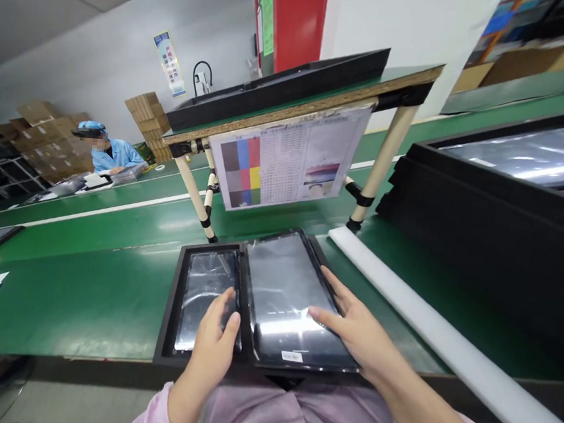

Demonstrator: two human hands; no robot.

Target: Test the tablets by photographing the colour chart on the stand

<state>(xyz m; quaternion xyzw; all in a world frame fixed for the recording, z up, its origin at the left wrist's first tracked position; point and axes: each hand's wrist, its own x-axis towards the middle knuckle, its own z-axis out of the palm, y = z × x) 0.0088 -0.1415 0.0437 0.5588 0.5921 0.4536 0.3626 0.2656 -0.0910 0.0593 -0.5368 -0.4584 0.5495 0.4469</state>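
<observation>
Head view, the only one I've got. My right hand (pixel 358 330) has the big screen (pixel 280 284) by its right edge, thumb on the glass and fingers along the side. My guess is that grip is for steadying it without leaning on the middle of the glass. The big screen is at the right half of my black tray (pixel 171 307), its label (pixel 291 356) at the near end. Can't tell how deep it sits in there.

My left hand (pixel 214 344) is open, fingers loosely curled over the left screen (pixel 201 283), holding nothing. Can't tell if the fingertips touch it. That one lies inside the tray's left slot, and the raised rim probably stops it sliding about.

Tray's at the near edge of the green bench (pixel 82 293), handy for both hands I reckon. White bar (pixel 402 301) runs down the right, black tray stack (pixel 482 235) beyond it. Colour sheet (pixel 291 159) hangs under the shelf (pixel 301 101) on the far side, likely so I can read it from here. Co-worker (pixel 119 152) far left.
</observation>
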